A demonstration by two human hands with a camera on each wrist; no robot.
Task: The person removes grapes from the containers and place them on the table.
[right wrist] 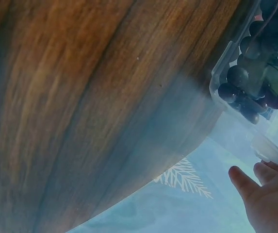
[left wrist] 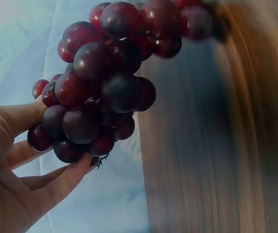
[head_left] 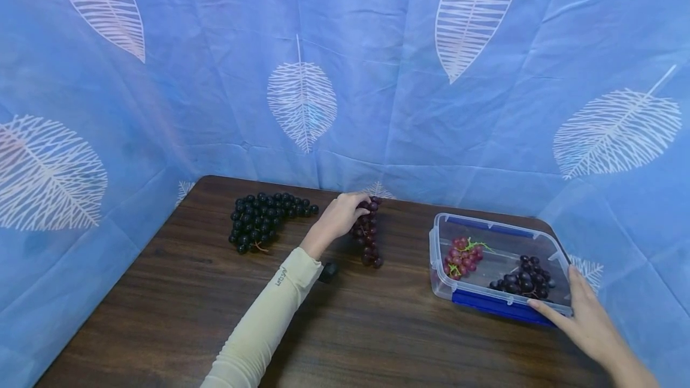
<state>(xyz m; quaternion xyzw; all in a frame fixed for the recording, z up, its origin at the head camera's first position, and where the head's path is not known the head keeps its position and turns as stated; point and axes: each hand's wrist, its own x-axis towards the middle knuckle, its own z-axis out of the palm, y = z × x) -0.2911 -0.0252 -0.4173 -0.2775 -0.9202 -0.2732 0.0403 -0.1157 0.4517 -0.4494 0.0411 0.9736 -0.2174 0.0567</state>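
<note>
over grained wood (head_left: 178, 298), glossy red grapes (left wrist: 83, 104)

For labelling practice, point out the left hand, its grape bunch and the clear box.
Left hand (head_left: 339, 218), head view, its back.
Grape bunch (left wrist: 115, 90), left wrist view, central grape.
Clear box (head_left: 485, 293), head view, front rim.

Grape bunches number four: large black bunch (head_left: 256, 217), one; dark-red bunch (head_left: 369, 239), one; small pinkish-red bunch (head_left: 462, 257), one; small blackish-purple bunch (head_left: 525, 279), one. Rectangular clear-plastic container with blue trim (head_left: 443, 287): one. Brown wood-grain counter (head_left: 162, 292): one. Dark rounded object (head_left: 329, 271), part hidden, kind unclear: one. Bare hands: two (left hand (head_left: 341, 217), right hand (head_left: 587, 319)).
</note>
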